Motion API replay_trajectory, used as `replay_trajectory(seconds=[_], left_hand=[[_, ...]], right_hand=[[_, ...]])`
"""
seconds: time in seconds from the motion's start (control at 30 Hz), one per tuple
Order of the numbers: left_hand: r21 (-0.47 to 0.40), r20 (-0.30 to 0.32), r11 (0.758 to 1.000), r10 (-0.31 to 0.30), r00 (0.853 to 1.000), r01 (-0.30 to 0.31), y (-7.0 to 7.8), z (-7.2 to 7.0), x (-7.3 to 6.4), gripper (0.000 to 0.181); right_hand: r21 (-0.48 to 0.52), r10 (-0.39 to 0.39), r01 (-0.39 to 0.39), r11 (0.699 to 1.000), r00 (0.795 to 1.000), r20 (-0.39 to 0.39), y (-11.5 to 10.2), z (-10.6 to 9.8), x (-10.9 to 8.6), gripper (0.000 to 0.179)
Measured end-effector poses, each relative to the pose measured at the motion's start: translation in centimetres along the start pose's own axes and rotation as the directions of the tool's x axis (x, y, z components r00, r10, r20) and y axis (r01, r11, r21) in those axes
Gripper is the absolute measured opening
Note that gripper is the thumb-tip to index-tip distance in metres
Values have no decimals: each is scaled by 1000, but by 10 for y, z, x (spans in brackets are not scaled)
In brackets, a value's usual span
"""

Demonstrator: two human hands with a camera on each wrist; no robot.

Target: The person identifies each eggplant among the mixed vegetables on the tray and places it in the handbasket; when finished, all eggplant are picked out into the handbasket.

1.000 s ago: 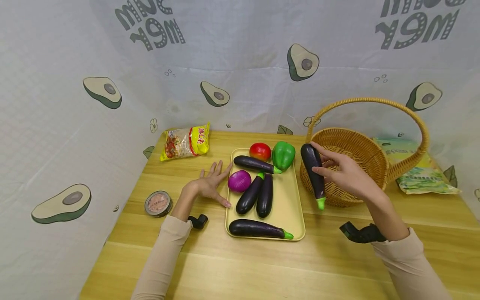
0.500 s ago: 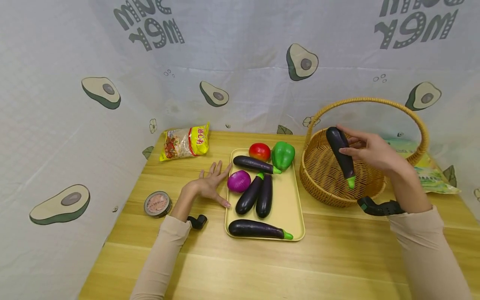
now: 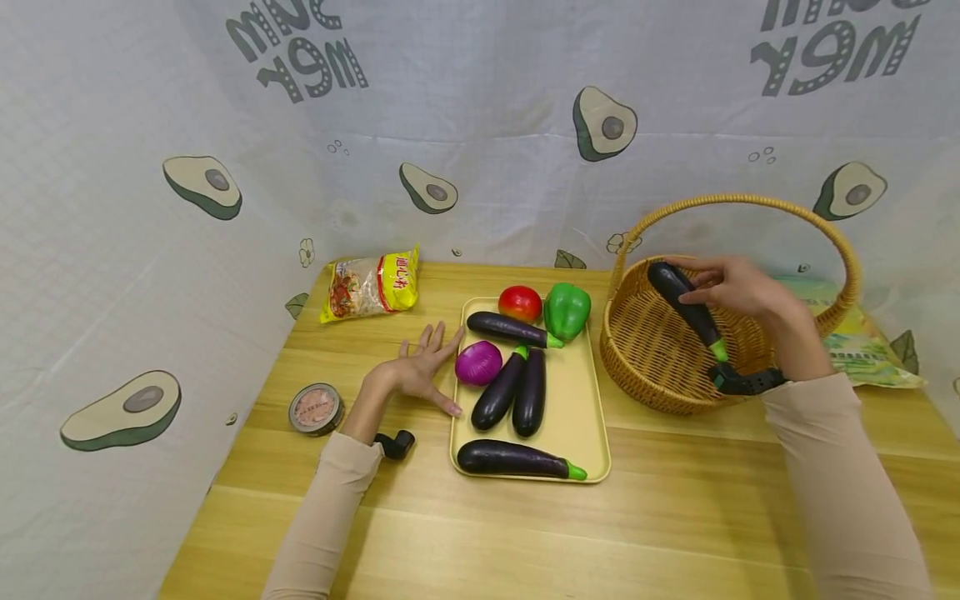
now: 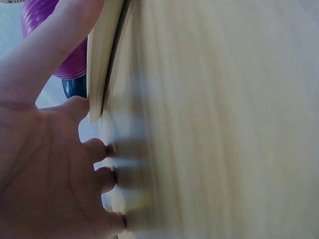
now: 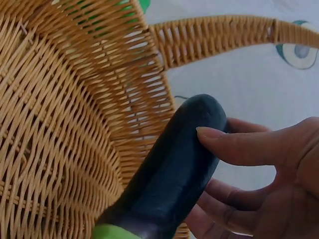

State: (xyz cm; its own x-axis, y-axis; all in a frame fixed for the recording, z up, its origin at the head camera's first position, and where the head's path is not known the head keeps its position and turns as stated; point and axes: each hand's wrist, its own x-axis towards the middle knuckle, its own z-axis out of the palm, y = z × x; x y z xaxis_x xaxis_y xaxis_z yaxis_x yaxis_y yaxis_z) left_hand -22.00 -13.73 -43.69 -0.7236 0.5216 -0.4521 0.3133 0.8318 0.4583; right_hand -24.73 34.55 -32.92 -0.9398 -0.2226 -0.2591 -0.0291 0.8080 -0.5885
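Thumb and fingers of my right hand (image 3: 738, 287) grip a dark purple eggplant (image 5: 172, 164) with a green stem end. In the head view it is tilted over the mouth of a wicker basket (image 3: 630, 367), its stem end toward me. My left hand (image 3: 420, 371) lies with spread fingers at the left edge of a pale yellow tray (image 3: 577, 408). On that tray are a purple onion (image 3: 478, 363), a red tomato-like piece (image 3: 521, 303), a green bell pepper (image 3: 567, 311) and several more eggplants (image 3: 512, 459). The left wrist view shows the fingertips on the table by the tray's rim.
The basket's tall arched handle (image 3: 738, 200) rises over its opening. Behind it on the right lies a green and yellow bag (image 3: 847, 350). A yellow food packet (image 3: 371, 283) rests at the back left, and a round tin (image 3: 317, 408) stands left of my left hand.
My right hand has carried the eggplant from the basket's left rim to the right over its opening, then slightly lower with the stem swung right. The left hand stays in place.
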Motion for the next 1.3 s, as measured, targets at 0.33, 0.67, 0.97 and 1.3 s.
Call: replay_trajectory(seconds=[0.33,0.67,0.97,1.3], left_hand=[[6,0,1000,-3,1000,3,0,3,1,136],[-8,2,1000,0,1000,0,2,3,-1,135],[4,-6,1000,3,1000,-3,2,2,0,137],[-2,-14,1000,1,1000,-1,-1,0,2,136]], right_hand=[[19,28,-28,999,1000,12,33,1,22,62],[-6,53,-53,999,998,24,70,4,40,62],[5,85,-85,996,995,43,71,9,47,59],[40,66,-67,997,997,29,70,8,50,58]])
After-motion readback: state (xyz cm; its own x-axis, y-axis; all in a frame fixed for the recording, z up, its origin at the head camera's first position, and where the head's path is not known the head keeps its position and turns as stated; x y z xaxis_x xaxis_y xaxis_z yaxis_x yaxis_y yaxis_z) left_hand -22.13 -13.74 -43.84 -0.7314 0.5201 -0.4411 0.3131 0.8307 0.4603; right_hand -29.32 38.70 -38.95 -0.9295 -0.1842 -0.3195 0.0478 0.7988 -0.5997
